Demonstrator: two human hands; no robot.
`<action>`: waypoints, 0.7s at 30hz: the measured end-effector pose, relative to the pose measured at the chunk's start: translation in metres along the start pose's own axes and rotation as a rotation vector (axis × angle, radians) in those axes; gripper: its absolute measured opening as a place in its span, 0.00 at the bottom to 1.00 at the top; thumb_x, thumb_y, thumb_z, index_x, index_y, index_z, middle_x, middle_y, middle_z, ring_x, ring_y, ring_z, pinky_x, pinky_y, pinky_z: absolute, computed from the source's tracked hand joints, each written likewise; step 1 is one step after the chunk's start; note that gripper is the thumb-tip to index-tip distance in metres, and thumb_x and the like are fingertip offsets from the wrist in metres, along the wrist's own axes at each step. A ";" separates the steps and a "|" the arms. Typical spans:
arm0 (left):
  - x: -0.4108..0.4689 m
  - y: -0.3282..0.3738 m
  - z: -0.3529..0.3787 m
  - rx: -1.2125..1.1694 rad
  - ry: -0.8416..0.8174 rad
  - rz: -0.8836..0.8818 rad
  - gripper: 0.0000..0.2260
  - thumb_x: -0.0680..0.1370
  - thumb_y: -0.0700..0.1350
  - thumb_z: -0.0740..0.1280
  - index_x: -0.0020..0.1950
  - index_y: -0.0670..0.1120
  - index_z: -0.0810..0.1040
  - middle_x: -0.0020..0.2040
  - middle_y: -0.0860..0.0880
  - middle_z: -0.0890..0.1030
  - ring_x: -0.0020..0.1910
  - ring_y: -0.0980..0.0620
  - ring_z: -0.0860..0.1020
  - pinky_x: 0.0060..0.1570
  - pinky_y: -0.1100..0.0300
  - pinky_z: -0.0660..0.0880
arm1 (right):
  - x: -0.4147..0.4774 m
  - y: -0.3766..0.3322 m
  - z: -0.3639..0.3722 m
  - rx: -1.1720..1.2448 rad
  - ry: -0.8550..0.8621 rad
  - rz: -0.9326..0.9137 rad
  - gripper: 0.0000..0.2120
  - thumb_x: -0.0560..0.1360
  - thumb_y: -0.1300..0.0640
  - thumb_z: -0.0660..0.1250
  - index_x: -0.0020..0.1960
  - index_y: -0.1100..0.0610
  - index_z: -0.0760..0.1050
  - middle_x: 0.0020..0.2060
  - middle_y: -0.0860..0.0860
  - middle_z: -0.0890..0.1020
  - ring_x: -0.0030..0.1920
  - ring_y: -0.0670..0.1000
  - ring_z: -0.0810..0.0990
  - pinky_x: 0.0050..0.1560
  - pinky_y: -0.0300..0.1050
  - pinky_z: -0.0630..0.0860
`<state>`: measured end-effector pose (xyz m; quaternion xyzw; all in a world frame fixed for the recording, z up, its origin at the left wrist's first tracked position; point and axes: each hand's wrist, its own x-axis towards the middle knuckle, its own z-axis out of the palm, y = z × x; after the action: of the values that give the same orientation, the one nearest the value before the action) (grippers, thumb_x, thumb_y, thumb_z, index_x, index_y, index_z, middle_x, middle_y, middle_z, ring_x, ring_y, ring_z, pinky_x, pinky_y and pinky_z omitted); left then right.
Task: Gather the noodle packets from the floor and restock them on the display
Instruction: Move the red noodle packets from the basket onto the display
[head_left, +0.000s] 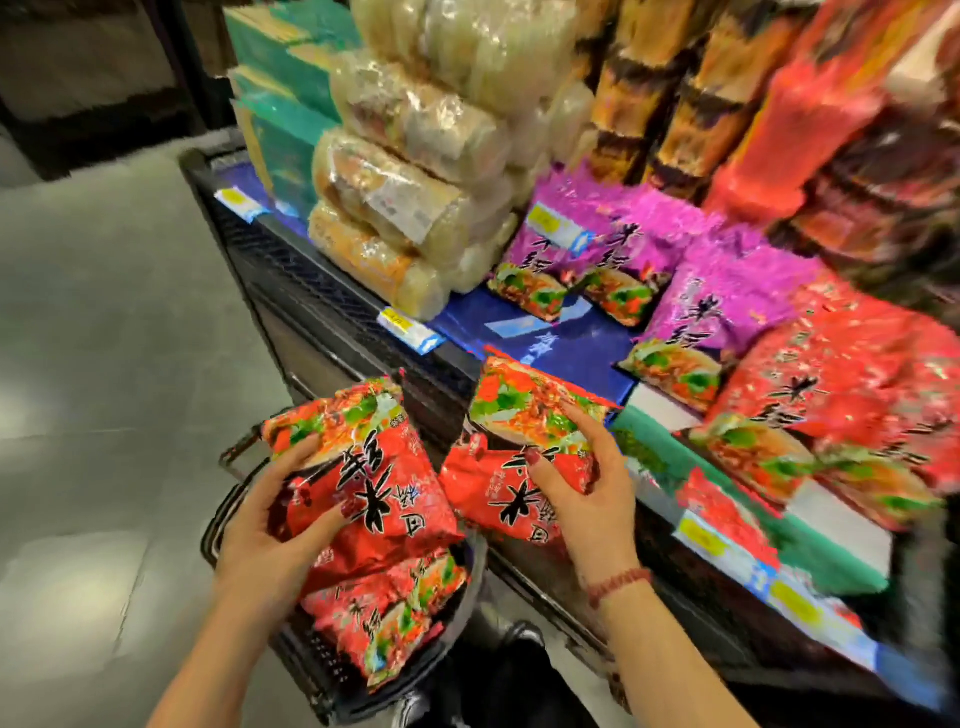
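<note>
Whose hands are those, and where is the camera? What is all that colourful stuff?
There is no machine here, just a person in a shop. The camera sits on the person's head and looks forward and down, so you see roughly what they see.

The left hand holds a red noodle packet. The right hand holds a second red packet, with its fingers curled round it.

Below the hands is a black basket with more red packets inside.

In front is the display shelf. On it lie purple packets, a pile of red packets on the right, and clear-wrapped noodle bundles stacked further back. The picture is blurry towards the edges.
</note>
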<state>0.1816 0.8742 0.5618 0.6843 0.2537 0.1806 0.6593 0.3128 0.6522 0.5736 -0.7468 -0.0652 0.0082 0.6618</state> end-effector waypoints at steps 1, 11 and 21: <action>0.002 0.008 0.015 0.022 -0.025 0.021 0.31 0.63 0.48 0.80 0.64 0.61 0.77 0.62 0.51 0.81 0.60 0.49 0.79 0.63 0.42 0.73 | 0.001 -0.003 -0.017 -0.006 0.044 -0.007 0.25 0.70 0.68 0.73 0.61 0.46 0.76 0.60 0.41 0.78 0.61 0.43 0.76 0.65 0.48 0.72; 0.015 0.033 0.194 0.059 -0.352 0.101 0.30 0.66 0.30 0.76 0.60 0.57 0.79 0.58 0.59 0.82 0.53 0.65 0.79 0.55 0.69 0.74 | 0.014 -0.001 -0.198 -0.056 0.355 -0.007 0.26 0.69 0.70 0.73 0.58 0.44 0.76 0.57 0.36 0.78 0.58 0.31 0.74 0.57 0.25 0.68; 0.011 0.040 0.322 -0.030 -0.455 0.091 0.27 0.70 0.32 0.74 0.60 0.59 0.79 0.57 0.50 0.83 0.53 0.53 0.82 0.45 0.62 0.81 | 0.071 0.013 -0.352 -0.300 -0.030 0.087 0.25 0.70 0.68 0.73 0.62 0.47 0.76 0.62 0.42 0.77 0.62 0.35 0.73 0.62 0.32 0.68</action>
<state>0.3822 0.6198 0.5793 0.7082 0.0650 0.0549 0.7009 0.4191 0.3111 0.6093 -0.8391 -0.0430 0.0383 0.5409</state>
